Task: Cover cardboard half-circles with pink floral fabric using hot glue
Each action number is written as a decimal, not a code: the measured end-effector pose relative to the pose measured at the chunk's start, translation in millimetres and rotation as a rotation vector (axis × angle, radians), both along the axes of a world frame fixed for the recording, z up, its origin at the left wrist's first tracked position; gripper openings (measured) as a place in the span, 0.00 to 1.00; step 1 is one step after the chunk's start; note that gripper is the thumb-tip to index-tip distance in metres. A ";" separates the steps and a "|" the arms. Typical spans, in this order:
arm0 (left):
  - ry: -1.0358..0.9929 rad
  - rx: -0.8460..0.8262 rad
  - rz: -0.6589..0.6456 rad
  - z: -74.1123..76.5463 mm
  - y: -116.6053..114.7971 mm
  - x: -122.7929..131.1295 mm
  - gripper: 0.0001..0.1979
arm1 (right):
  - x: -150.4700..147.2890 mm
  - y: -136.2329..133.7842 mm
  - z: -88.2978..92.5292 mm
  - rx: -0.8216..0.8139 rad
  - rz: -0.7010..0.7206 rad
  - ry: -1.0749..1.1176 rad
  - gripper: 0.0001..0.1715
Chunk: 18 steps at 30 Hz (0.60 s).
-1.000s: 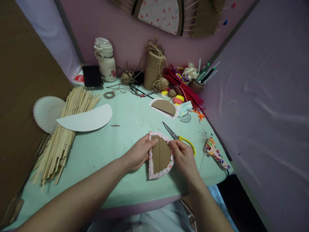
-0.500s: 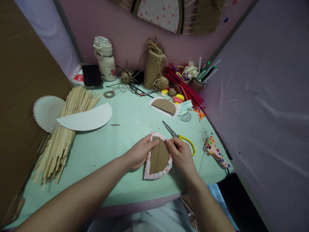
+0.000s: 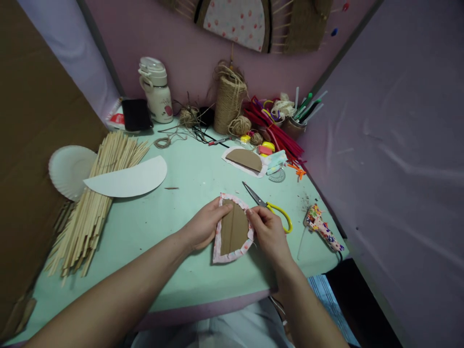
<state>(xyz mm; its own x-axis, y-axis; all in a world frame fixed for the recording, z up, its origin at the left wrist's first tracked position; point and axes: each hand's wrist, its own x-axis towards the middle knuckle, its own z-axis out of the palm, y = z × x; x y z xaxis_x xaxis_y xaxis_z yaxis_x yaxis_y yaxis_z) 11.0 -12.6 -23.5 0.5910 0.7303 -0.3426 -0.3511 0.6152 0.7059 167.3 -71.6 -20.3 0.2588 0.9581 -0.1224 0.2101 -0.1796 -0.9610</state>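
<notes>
A brown cardboard piece edged with pink-dotted fabric [image 3: 232, 231] lies on the mint-green table [image 3: 174, 217] in front of me. My left hand [image 3: 204, 224] grips its left edge, fingers curled over the fabric border. On the right side, my right hand [image 3: 267, 231] pinches the fabric edge near the top. Yellow-handled scissors [image 3: 268, 205] lie just behind my right hand.
A bundle of wooden sticks [image 3: 90, 203], a white half-circle card [image 3: 126, 179] and a paper plate [image 3: 68, 169] sit at left. A second fabric-backed cardboard piece [image 3: 244, 160], twine spools [image 3: 227, 99], red pipe cleaners [image 3: 275, 130], a bottle [image 3: 155, 89] and a patterned glue gun [image 3: 321, 222] lie behind and right.
The cardboard piece has turned slightly and shifted left and farther from me; my right hand moved along its fabric edge toward the top. My left hand keeps its grip.
</notes>
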 end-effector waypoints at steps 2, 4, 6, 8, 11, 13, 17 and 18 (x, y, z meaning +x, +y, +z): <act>0.004 -0.005 0.030 1.0 3.8 -1.4 0.11 | 1.1 1.5 -1.1 -0.037 0.039 0.032 0.22; 0.004 -0.018 0.084 2.2 6.9 -2.1 0.09 | 1.5 3.6 -3.2 -0.046 0.074 0.064 0.24; 0.005 -0.041 0.147 3.5 9.4 -2.7 0.08 | 0.4 7.0 -5.2 -0.026 0.079 0.081 0.22; 0.002 -0.074 0.171 5.1 12.2 -4.4 0.07 | -0.9 12.1 -5.3 -0.005 0.084 0.076 0.19; 0.009 -0.086 0.151 8.2 19.1 -10.6 0.09 | 0.3 21.6 1.2 0.006 0.140 -0.009 0.17; 0.064 -0.027 0.147 10.5 24.8 -16.7 0.12 | 3.1 27.6 9.4 -0.010 0.240 -0.091 0.16; 0.302 0.148 0.046 13.9 31.0 -28.2 0.14 | 6.7 36.3 23.8 -0.056 0.481 -0.195 0.15; 0.362 0.186 0.004 14.4 31.0 -29.9 0.14 | 6.5 38.0 25.3 -0.061 0.513 -0.199 0.15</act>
<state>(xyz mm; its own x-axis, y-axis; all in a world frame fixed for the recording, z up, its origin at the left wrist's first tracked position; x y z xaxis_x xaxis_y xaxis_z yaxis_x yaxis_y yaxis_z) -18.8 18.4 -9.2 0.4535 0.8016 -0.3896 -0.0613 0.4641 0.8836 173.8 -33.5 5.0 -0.2153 0.9602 -0.1779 0.4618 -0.0604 -0.8849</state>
